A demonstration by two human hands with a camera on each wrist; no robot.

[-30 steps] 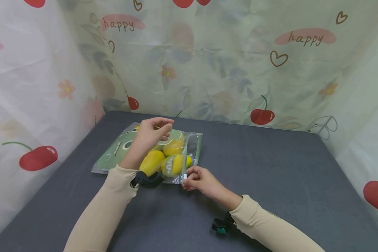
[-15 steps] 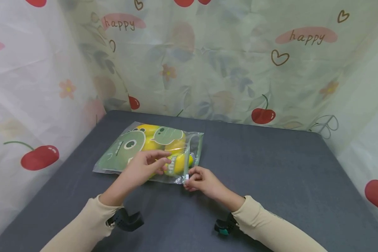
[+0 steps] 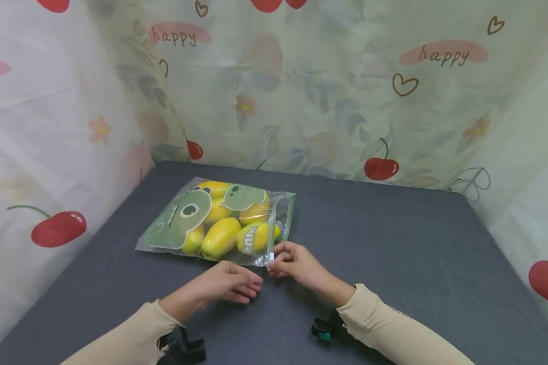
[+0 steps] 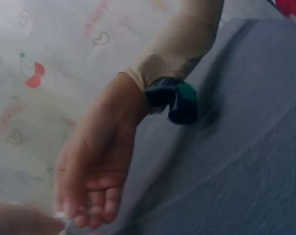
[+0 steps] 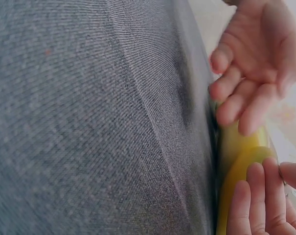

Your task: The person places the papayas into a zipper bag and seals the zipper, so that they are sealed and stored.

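A clear zip bag (image 3: 173, 228) printed with a green cartoon animal lies on the dark table, filled with several yellow mango-like fruits (image 3: 220, 238). At the near end of its zip, my right hand (image 3: 298, 264) pinches the small white zip slider (image 3: 271, 257) between thumb and forefinger. Just in front of the bag's near edge hovers my left hand (image 3: 224, 283), fingers loosely bent and holding nothing. In the right wrist view, the left hand (image 5: 258, 63) shows its palm above the right hand (image 5: 265, 205). The left wrist view catches the right hand (image 4: 96, 166) palm-side.
Dark cloth covers the table (image 3: 392, 253). A printed curtain (image 3: 301, 101) hangs around its back and sides. Black wrist devices (image 3: 326, 327) sit beneath both sleeves.
My left hand has come from above the bag down toward me, to in front of its near edge, uncovering the fruits. My right hand has stayed at the zip slider.
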